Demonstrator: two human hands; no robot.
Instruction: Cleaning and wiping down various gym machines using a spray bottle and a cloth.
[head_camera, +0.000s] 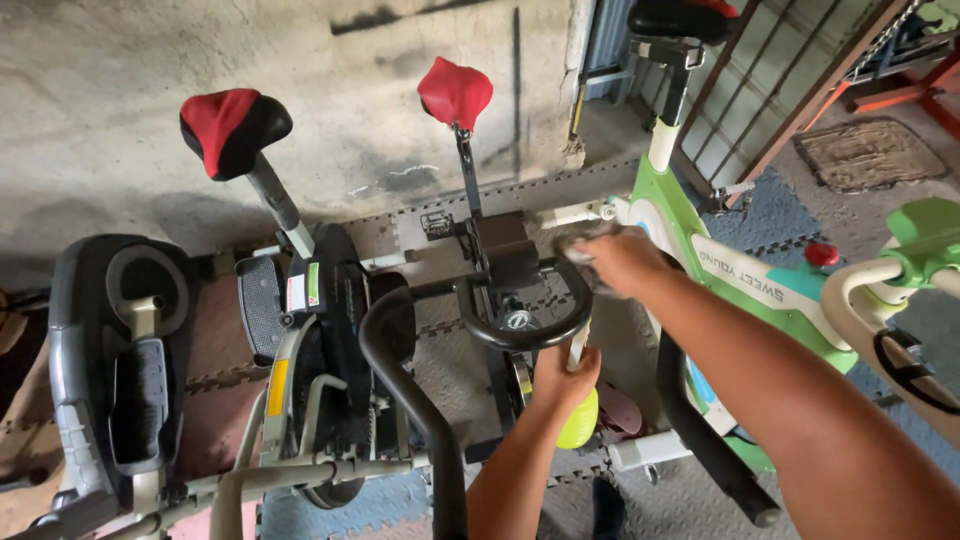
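Observation:
My right hand (622, 262) presses a grey cloth (580, 243) against the right end of a black handlebar (520, 335) on a small exercise bike with a red seat (455, 92). Below the handlebar, my left hand (563, 380) is closed around the white neck of a yellow-green spray bottle (580, 422), held upright.
A black exercise bike with a red-and-black seat (232, 128) stands at left, beside a grey elliptical machine (120, 370). A green-and-white spin bike (720, 270) stands at right, another green machine (925, 290) at the far right. Foam mats (690, 490) cover the floor; a concrete wall (120, 60) is behind.

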